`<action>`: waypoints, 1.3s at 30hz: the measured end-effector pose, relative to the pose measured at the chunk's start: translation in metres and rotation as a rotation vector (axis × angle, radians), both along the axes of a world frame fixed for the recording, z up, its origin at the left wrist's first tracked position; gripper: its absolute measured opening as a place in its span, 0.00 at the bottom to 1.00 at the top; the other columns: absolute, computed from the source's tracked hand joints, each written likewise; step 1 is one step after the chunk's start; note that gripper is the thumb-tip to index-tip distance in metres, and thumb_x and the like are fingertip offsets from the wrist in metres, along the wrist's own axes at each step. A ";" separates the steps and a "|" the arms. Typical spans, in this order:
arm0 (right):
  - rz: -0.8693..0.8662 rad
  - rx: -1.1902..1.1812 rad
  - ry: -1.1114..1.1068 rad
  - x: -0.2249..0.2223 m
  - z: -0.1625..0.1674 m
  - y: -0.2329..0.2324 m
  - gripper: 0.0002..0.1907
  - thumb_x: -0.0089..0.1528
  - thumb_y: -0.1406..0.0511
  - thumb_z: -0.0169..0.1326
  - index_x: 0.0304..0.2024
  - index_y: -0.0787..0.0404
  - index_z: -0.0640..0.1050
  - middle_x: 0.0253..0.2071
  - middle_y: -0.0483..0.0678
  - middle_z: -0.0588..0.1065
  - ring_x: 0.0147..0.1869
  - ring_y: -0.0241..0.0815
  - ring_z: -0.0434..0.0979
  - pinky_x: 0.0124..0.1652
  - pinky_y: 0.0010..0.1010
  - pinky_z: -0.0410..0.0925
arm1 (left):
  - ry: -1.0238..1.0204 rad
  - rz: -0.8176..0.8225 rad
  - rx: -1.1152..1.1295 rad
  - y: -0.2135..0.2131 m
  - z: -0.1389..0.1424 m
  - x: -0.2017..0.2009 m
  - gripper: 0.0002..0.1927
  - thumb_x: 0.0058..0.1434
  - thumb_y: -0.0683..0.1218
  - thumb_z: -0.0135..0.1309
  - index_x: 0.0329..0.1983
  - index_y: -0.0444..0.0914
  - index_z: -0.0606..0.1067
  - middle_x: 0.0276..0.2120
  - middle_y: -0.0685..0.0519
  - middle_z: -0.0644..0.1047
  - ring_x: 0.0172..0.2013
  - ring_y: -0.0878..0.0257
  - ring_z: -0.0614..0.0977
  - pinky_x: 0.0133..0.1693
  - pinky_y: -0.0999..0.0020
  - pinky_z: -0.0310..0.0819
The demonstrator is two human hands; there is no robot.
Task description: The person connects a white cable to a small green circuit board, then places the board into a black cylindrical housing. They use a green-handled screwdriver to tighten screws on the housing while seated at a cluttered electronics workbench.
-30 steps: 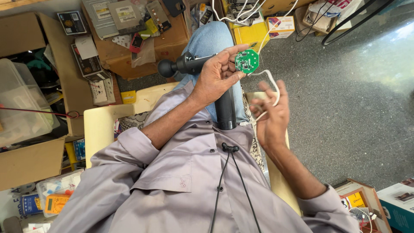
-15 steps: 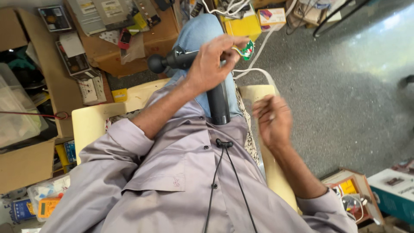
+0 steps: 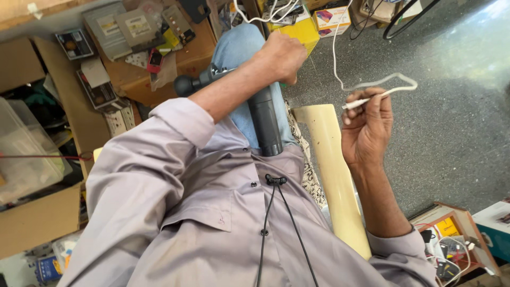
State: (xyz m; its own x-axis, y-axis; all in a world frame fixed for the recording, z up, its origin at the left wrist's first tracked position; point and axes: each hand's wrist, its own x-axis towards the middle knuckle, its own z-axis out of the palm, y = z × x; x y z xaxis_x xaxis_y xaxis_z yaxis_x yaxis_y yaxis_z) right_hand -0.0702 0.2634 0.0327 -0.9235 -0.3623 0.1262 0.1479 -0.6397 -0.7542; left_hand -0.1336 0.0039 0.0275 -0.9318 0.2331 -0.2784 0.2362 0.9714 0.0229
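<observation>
Over the lap, from the head view, the right hand (image 3: 367, 127) pinches a white cable (image 3: 378, 87) near its plug tip, while the left hand (image 3: 280, 56) is fisted, seemingly around something hidden. Keeping that pinch close to the tip would steady it. The tip's long axis runs left-right, pointing left toward a black massage gun (image 3: 263, 119) resting on the thigh.

a cluttered repair workshop: cardboard boxes (image 3: 133, 79) of electronic parts and circuit boards (image 3: 127, 29) on the left, tangled wires (image 3: 265, 13) at the far side, bare concrete floor (image 3: 451, 122) on the right.
</observation>
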 end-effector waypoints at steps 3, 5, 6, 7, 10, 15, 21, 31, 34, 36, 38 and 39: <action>-0.109 0.133 0.024 -0.006 0.002 -0.003 0.03 0.73 0.73 0.54 0.49 0.66 0.76 0.51 0.58 0.79 0.50 0.42 0.82 0.48 0.27 0.77 | 0.332 -0.205 0.452 -0.016 0.002 0.007 0.22 0.46 0.53 0.71 0.41 0.40 0.81 0.39 0.48 0.83 0.42 0.48 0.83 0.41 0.52 0.76; -0.115 0.157 0.154 -0.009 0.003 -0.009 0.05 0.70 0.76 0.57 0.48 0.67 0.76 0.52 0.58 0.79 0.52 0.42 0.83 0.51 0.28 0.78 | 0.258 -0.259 0.739 -0.032 0.011 0.017 0.20 0.53 0.45 0.68 0.49 0.39 0.79 0.45 0.49 0.82 0.44 0.55 0.85 0.45 0.60 0.80; -0.119 0.172 0.218 -0.010 0.004 -0.013 0.07 0.69 0.78 0.58 0.48 0.68 0.76 0.52 0.58 0.79 0.54 0.43 0.83 0.52 0.29 0.78 | 0.215 -0.282 0.884 -0.039 0.017 0.024 0.21 0.56 0.41 0.67 0.53 0.38 0.78 0.49 0.49 0.82 0.45 0.59 0.86 0.47 0.63 0.82; -0.137 0.228 0.214 -0.010 0.006 -0.017 0.08 0.68 0.78 0.59 0.49 0.68 0.77 0.50 0.57 0.80 0.51 0.42 0.83 0.51 0.28 0.78 | 0.204 -0.265 0.979 -0.044 0.022 0.034 0.21 0.57 0.40 0.67 0.54 0.38 0.77 0.50 0.50 0.81 0.46 0.60 0.86 0.49 0.65 0.83; -0.159 0.358 0.249 -0.010 0.011 -0.033 0.10 0.67 0.77 0.60 0.50 0.70 0.79 0.46 0.56 0.81 0.46 0.41 0.84 0.47 0.27 0.78 | 0.213 -0.231 1.224 -0.054 0.037 0.062 0.22 0.61 0.38 0.66 0.58 0.36 0.76 0.57 0.50 0.78 0.52 0.63 0.84 0.54 0.67 0.84; -0.080 0.440 0.394 -0.005 0.019 -0.058 0.08 0.67 0.76 0.62 0.49 0.71 0.80 0.46 0.52 0.80 0.48 0.37 0.83 0.50 0.27 0.79 | 0.413 -0.167 1.290 -0.046 0.040 0.097 0.23 0.60 0.41 0.72 0.57 0.36 0.77 0.60 0.50 0.76 0.54 0.62 0.83 0.57 0.66 0.81; -0.112 0.485 0.463 -0.009 0.014 -0.076 0.08 0.68 0.75 0.63 0.50 0.69 0.80 0.46 0.48 0.80 0.46 0.30 0.79 0.47 0.20 0.73 | 0.564 -0.131 1.267 -0.039 0.027 0.103 0.24 0.60 0.41 0.72 0.57 0.37 0.76 0.60 0.50 0.77 0.59 0.59 0.82 0.57 0.67 0.81; -0.139 0.568 0.510 -0.017 0.011 -0.083 0.07 0.67 0.73 0.65 0.47 0.68 0.81 0.43 0.47 0.81 0.45 0.30 0.80 0.46 0.20 0.74 | 0.667 -0.108 1.218 -0.031 0.011 0.100 0.28 0.58 0.44 0.73 0.59 0.36 0.74 0.58 0.50 0.79 0.56 0.57 0.84 0.56 0.66 0.83; -0.135 0.582 0.498 -0.017 0.010 -0.084 0.08 0.67 0.73 0.65 0.48 0.67 0.81 0.43 0.47 0.81 0.45 0.30 0.81 0.45 0.20 0.74 | 0.677 -0.109 1.192 -0.031 0.010 0.099 0.28 0.58 0.45 0.74 0.58 0.37 0.74 0.58 0.50 0.79 0.55 0.57 0.84 0.55 0.65 0.82; -0.144 0.609 0.498 -0.018 0.010 -0.084 0.08 0.67 0.72 0.65 0.48 0.67 0.82 0.42 0.47 0.81 0.43 0.30 0.80 0.44 0.19 0.73 | 0.675 -0.103 1.180 -0.030 0.010 0.099 0.29 0.58 0.45 0.73 0.59 0.37 0.74 0.57 0.50 0.79 0.55 0.56 0.84 0.55 0.65 0.82; -0.148 0.637 0.502 -0.019 0.009 -0.083 0.07 0.67 0.72 0.65 0.47 0.67 0.82 0.41 0.46 0.81 0.42 0.29 0.78 0.42 0.19 0.72 | 0.663 -0.085 1.170 -0.029 0.012 0.100 0.28 0.58 0.45 0.72 0.59 0.37 0.74 0.56 0.49 0.79 0.53 0.56 0.84 0.54 0.64 0.82; -0.148 0.651 0.504 -0.020 0.009 -0.082 0.07 0.67 0.72 0.66 0.47 0.67 0.82 0.40 0.46 0.81 0.41 0.28 0.78 0.41 0.19 0.71 | 0.658 -0.075 1.164 -0.028 0.013 0.100 0.28 0.58 0.44 0.72 0.60 0.37 0.74 0.55 0.49 0.79 0.53 0.56 0.84 0.54 0.64 0.82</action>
State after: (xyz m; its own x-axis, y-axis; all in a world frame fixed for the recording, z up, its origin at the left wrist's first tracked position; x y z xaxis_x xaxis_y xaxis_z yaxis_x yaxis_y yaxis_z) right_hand -0.0899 0.1813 0.0416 -0.8564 -0.3851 0.3440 -0.3571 -0.0396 -0.9332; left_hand -0.0332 -0.0241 0.0401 -0.7895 0.0826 0.6081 0.5745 0.4482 0.6849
